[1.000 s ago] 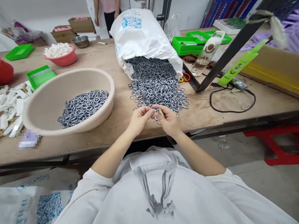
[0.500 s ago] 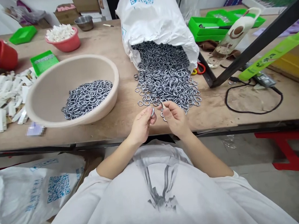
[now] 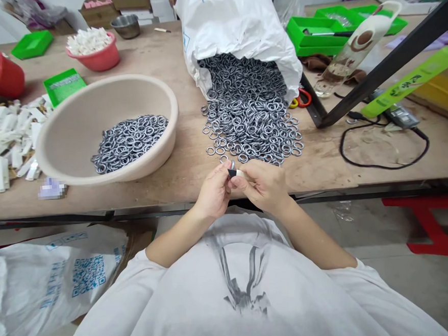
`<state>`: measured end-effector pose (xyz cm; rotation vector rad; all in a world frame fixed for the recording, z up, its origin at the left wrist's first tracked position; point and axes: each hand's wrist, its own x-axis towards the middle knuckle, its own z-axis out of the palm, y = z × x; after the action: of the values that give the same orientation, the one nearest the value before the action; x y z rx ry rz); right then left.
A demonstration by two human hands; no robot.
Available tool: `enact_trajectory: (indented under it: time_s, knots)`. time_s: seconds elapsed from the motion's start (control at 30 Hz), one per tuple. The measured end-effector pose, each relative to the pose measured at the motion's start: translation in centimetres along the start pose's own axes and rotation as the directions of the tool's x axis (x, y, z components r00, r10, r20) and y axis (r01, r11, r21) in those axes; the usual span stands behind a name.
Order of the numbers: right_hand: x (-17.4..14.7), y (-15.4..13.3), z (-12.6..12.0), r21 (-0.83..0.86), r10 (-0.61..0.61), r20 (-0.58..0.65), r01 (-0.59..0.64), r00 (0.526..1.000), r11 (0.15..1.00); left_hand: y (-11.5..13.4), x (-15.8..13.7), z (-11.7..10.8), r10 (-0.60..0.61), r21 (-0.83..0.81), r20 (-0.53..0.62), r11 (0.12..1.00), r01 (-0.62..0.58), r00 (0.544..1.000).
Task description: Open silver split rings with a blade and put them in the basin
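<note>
My left hand (image 3: pixel 213 193) is closed on a grey ring (image 3: pixel 232 165), pinched at the fingertips over the table's front edge. My right hand (image 3: pixel 266 184) grips a small blade-like tool (image 3: pixel 233 173) with a flat dark tip and a white part by the thumb. That tip lies against or very near the ring; the fingers hide the exact contact. Just beyond both hands spreads a heap of grey rings (image 3: pixel 249 120), spilling from the mouth of a white woven sack (image 3: pixel 233 29). To the left, a wide beige basin (image 3: pixel 65 143) holds many similar rings.
White plastic pieces (image 3: pixel 7 137) lie at far left near a green tray (image 3: pixel 64 87) and a red bowl (image 3: pixel 99 60). On the right are a black metal post (image 3: pixel 370 70), a looped cable (image 3: pixel 385 167), a bottle (image 3: pixel 344 57) and red-and-yellow-handled scissors (image 3: pixel 304 98).
My hands have come together, bringing the dark-tipped tool up to the ring. The right hand has turned, showing more of the tool. The whole view has shifted slightly.
</note>
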<state>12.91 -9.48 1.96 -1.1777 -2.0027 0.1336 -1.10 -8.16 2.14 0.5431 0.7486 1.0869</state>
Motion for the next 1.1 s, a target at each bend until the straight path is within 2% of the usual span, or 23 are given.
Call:
enact_trajectory:
  time_s: [0.07, 0.17, 0.23, 0.3, 0.37, 0.47, 0.57, 0.7, 0.77, 0.87, 0.97, 1.03, 1.1]
  knots:
    - [0.0, 0.6, -0.1, 0.075, 0.064, 0.026, -0.065, 0.998, 0.995, 0.1, -0.6, 0.1, -0.012, 0.005, 0.087, 1.0, 0.012, 0.996]
    - [0.5, 2.3, 0.1, 0.205, 0.282, 0.019, -0.28, 0.959, 0.938, 0.2, -1.5, 0.0, -0.032, 0.045, 0.28, 0.999, 0.02, 0.959]
    - [1.2, 3.3, 0.4, 0.275, 0.382, 0.015, -0.371, 0.924, 0.887, 0.2, -1.7, -0.5, -0.031, 0.069, 0.3, 0.998, 0.011, 0.953]
    - [2.4, 3.9, 1.1, 0.238, 0.401, 0.067, -0.405, 0.914, 0.883, 0.2, -1.5, -1.4, 0.014, 0.094, 0.217, 0.995, -0.035, 0.976]
    - [4.1, 3.8, 2.3, 0.063, 0.386, 0.176, -0.402, 0.905, 0.914, 0.1, -1.0, -2.6, 0.091, 0.136, 0.111, 0.985, -0.106, 0.99]
    - [6.8, 3.3, 4.7, -0.22, 0.35, 0.35, -0.286, 0.869, 0.932, -0.2, -0.6, -4.1, 0.163, 0.146, -0.019, 0.977, -0.159, 0.986]
    - [9.2, 3.4, 7.2, -0.36, 0.336, 0.431, -0.182, 0.838, 0.915, -0.1, -0.5, -4.9, 0.103, 0.072, -0.108, 0.993, -0.095, 0.989]
    - [10.8, 4.3, 8.6, -0.403, 0.378, 0.441, -0.196, 0.814, 0.894, 0.8, -0.2, -5.2, 0.056, -0.007, -0.185, 0.998, -0.058, 0.981]
    - [10.7, 4.5, 8.0, -0.316, 0.387, 0.427, -0.266, 0.817, 0.911, 1.2, 0.3, -5.3, 0.098, 0.012, -0.212, 0.995, -0.098, 0.972]
    - [9.0, 3.7, 6.0, 0.048, 0.349, 0.388, -0.397, 0.853, 0.917, 1.0, 1.2, -5.1, 0.217, 0.11, -0.228, 0.974, -0.196, 0.949]
    - [6.3, 2.0, 4.2, 0.407, 0.315, 0.288, -0.413, 0.905, 0.815, 0.1, 1.8, -4.3, 0.299, 0.218, -0.147, 0.94, -0.264, 0.943]
    - [4.5, 1.0, 3.7, 0.5, 0.34, 0.196, -0.392, 0.92, 0.772, -0.6, 1.9, -3.6, 0.325, 0.254, -0.053, 0.919, -0.302, 0.944]
    - [3.2, 0.4, 3.7, 0.579, 0.369, 0.169, -0.395, 0.914, 0.713, -1.1, 1.7, -2.9, 0.321, 0.255, 0.007, 0.915, -0.312, 0.947]
